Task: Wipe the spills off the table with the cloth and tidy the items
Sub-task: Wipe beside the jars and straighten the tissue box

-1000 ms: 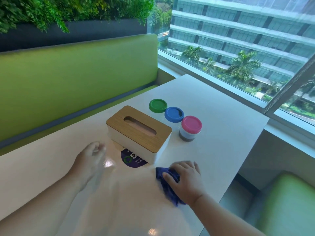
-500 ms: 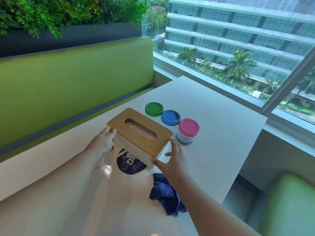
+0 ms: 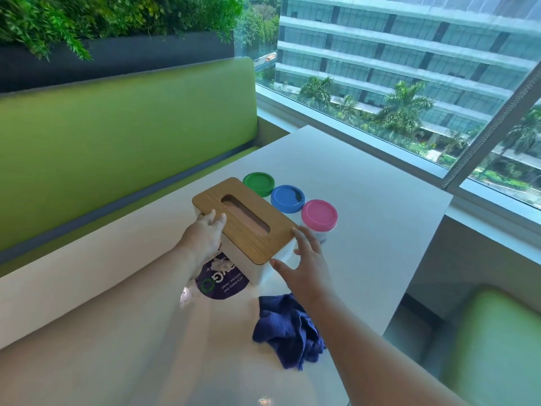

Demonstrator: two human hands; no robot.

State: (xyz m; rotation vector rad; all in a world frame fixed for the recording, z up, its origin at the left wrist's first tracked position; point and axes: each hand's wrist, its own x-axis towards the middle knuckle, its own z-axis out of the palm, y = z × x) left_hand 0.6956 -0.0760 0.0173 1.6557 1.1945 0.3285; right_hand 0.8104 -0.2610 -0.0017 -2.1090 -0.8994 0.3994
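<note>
Touching tissue box (image 3: 248, 221) ends: L hand (image 3: 203, 237), R hand (image 3: 306, 259); axis far-left to near-right.

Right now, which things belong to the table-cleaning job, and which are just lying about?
Job: blue cloth, tissue box, green tub, blue tub, pink tub, table, left hand, right hand.
Lying about: purple sticker, green bench, planter, window.
</note>
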